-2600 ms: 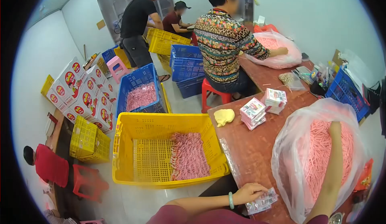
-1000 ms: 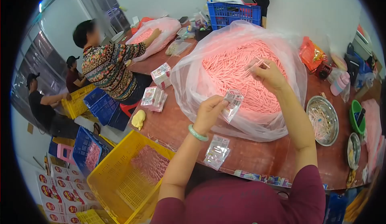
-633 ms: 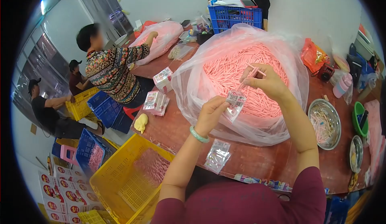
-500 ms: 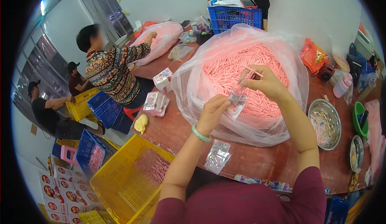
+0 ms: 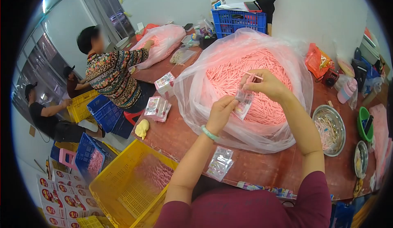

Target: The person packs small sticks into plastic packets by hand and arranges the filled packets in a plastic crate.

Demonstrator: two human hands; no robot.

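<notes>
Mid-frame, left hand [image 5: 222, 110] pinches a packet [image 5: 245, 105]; right hand [image 5: 268, 85] pinches sticks [image 5: 257, 76]; loose fingers could drop sticks; a skewed angle could crease the packet.

Sticks [image 5: 225, 70] lie in the bag [image 5: 249, 141] — bowl [image 5: 342, 134] to its right.

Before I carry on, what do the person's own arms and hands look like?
The left hand and right hand are ungloved. A smooth, pale green bangle circles the left wrist; none shows on the right. Both arms have short, plain maroon sleeves.
</notes>
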